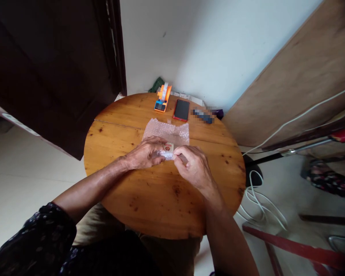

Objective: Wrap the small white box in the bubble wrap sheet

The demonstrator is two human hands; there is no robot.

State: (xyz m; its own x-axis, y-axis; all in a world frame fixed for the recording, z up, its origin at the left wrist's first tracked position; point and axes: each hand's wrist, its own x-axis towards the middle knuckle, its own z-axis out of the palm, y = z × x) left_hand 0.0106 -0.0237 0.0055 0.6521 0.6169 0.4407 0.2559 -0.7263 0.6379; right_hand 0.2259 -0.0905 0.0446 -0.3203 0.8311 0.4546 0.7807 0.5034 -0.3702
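A small pale box (168, 146) with a reddish print lies at the near edge of a sheet of bubble wrap (166, 130), which is partly folded up over the box's front. My left hand (151, 151) grips the box from its left side, fingers on top and thumb toward me. At the box's right end, my right hand (192, 161) pinches the edge of the bubble wrap between thumb and curled fingers. The rest of the sheet spreads flat on the wooden table beyond both hands. My fingers hide the ends of the box.
On the round wooden table (172, 207), an orange tape dispenser (162, 98), a red-edged phone (181, 110) and a blurred dark object (202, 115) sit toward the wall. A white cable (258, 207) coils on the floor to the right, near a red bar (293, 245).
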